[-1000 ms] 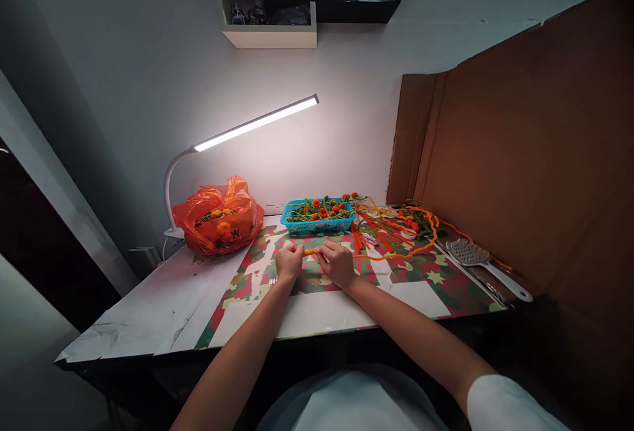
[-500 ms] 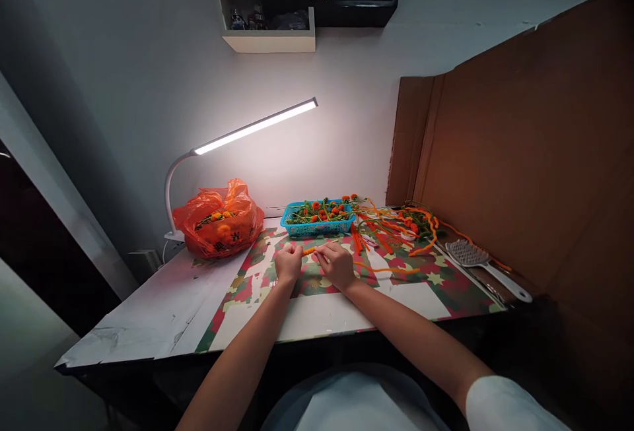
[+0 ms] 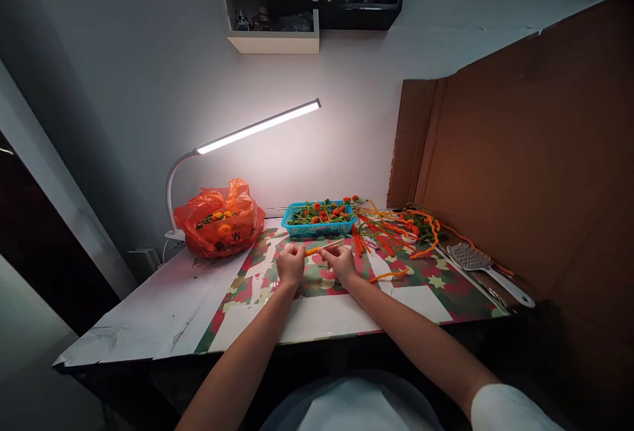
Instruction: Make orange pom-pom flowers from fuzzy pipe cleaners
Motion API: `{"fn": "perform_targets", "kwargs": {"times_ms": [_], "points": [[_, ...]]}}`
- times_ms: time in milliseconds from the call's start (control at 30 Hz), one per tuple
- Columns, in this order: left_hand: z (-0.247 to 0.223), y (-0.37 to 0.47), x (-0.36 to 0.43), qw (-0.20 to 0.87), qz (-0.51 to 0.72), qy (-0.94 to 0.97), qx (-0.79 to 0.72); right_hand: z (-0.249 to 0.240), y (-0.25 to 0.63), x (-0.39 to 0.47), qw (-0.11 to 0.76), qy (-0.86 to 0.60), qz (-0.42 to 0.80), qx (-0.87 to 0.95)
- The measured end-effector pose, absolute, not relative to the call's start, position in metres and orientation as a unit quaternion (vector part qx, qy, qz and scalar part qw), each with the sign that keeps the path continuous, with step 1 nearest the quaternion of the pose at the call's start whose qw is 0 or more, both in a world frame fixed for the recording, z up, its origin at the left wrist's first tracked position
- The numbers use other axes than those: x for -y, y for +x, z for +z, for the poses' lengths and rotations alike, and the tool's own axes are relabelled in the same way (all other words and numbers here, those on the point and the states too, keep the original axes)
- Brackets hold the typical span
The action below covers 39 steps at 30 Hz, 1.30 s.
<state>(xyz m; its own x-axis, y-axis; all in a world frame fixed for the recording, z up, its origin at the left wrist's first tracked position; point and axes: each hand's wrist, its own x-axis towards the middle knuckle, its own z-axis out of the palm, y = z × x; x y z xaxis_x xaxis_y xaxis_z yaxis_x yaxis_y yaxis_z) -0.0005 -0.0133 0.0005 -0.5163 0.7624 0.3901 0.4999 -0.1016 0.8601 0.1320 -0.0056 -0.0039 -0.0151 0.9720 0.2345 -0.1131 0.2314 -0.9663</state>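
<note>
Over the table, my left hand (image 3: 290,265) is closed around one end of a thin stick (image 3: 333,244) with an orange fuzzy pipe cleaner (image 3: 313,251) coiled on it. Beside it, my right hand (image 3: 338,263) pinches at the coil's right end. The stick's pale tip pokes out past the right fingertips. A loose orange tail (image 3: 392,275) shows beyond my right wrist, partly hidden by it. Behind my hands stands a blue basket (image 3: 319,229) of small orange flowers with green stems (image 3: 317,207).
An orange plastic bag (image 3: 220,233) with yellow-orange flowers sits at left beneath a lit lamp (image 3: 260,126). Orange and green pipe cleaners (image 3: 386,226) lie right of the basket. A white-handled brush (image 3: 490,269) rests by the cardboard wall (image 3: 525,154). Shelves (image 3: 272,44) hang above.
The loose orange tail has drawn in and looks shorter beside my right wrist. My right hand has turned slightly, and more of the stick shows. The view has shifted a little.
</note>
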Motion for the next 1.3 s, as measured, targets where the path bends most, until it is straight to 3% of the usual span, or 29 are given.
{"fn": "perform_targets", "kwargs": {"times_ms": [200,967,1133,1300], "points": [[0.004,0.002,0.017,0.106,0.557,0.485,-0.666,-0.002,0.131,0.004,0.549,-0.33,0.559,0.527],[0.0,-0.001,0.014,0.115,0.561,0.486,-0.661,-0.004,0.132,0.003,0.539,-0.342,0.537,0.551],[0.0,-0.008,0.009,0.208,0.584,0.507,-0.599,0.002,0.149,0.003,0.45,-0.275,0.562,0.637],[-0.004,-0.017,0.004,0.293,0.509,0.632,-0.506,0.014,0.169,0.002,0.336,-0.267,0.531,0.731]]}}
